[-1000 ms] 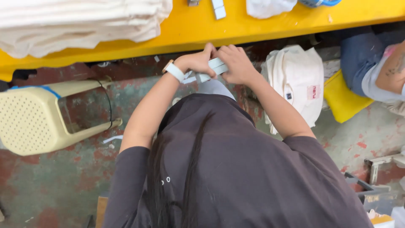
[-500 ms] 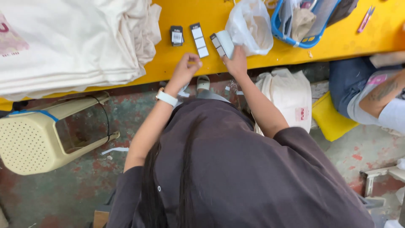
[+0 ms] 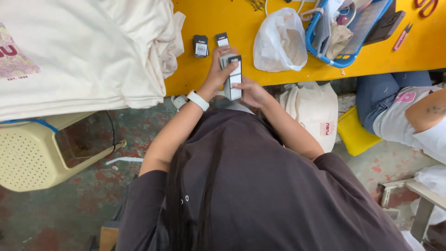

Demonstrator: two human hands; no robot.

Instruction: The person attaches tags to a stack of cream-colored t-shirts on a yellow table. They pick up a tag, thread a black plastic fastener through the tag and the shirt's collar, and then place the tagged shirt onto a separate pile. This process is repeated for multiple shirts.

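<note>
Left hand (image 3: 218, 69) grip grasps the top of a stack of tags (image 3: 232, 76); right hand (image 3: 251, 91) grip grasps its lower end. Stack sits upright at the near edge of the yellow tabletop (image 3: 204, 18). 2 more tags (image 3: 200, 45) lie just beyond. Folded cream shirts (image 3: 83, 51) left, white plastic bag (image 3: 280, 42) right.

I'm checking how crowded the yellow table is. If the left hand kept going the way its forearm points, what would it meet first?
Probably the small black tag lying on the yellow table just past the left hand, which grips a stack of tags with the right hand. Depth is unclear; it might pass above it.
</note>
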